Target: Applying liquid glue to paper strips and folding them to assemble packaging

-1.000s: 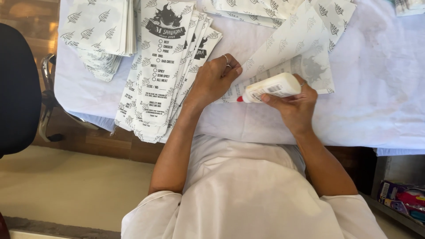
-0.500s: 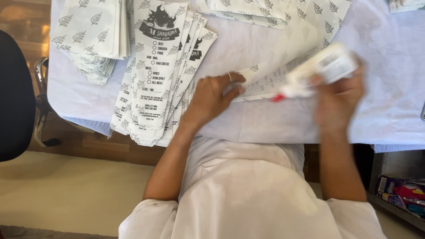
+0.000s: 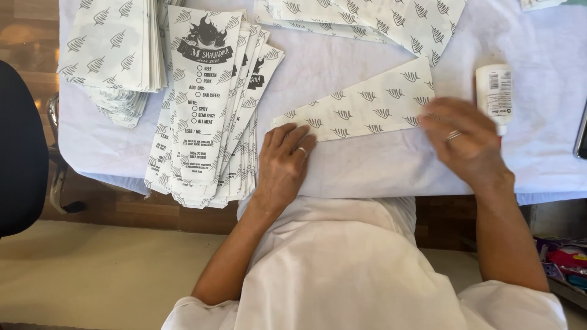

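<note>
Looking down, we saw a table under a white cloth (image 3: pixel 367 171), and on it a folded sheet of white paper with a grey leaf pattern (image 3: pixel 367 107), lying slantwise between our two hands. Our left hand (image 3: pixel 282 160) lay flat on the cloth, fingers (image 3: pixel 287 137) spread a little and pressing the near left corner of that sheet; it gripped nothing. Our right hand (image 3: pixel 466 142) was blurred, palm down, fingers loosely extended over the sheet's right end; whether they touched the paper we could not tell, and they held nothing that we could see.

To the left a fanned stack of printed paper bags (image 3: pixel 208 116) lay just beside the left hand, and farther left a second pile of leaf-patterned sheets (image 3: pixel 110 49) hung over the table edge. More patterned sheets (image 3: pixel 379 18) lay across the top, cut off by the frame. A white glue bottle (image 3: pixel 494 91) lay on the cloth just beyond the right hand, its tip partly covered by that hand. A dark chair (image 3: pixel 18 153) stood at the left, partly out of view.
</note>
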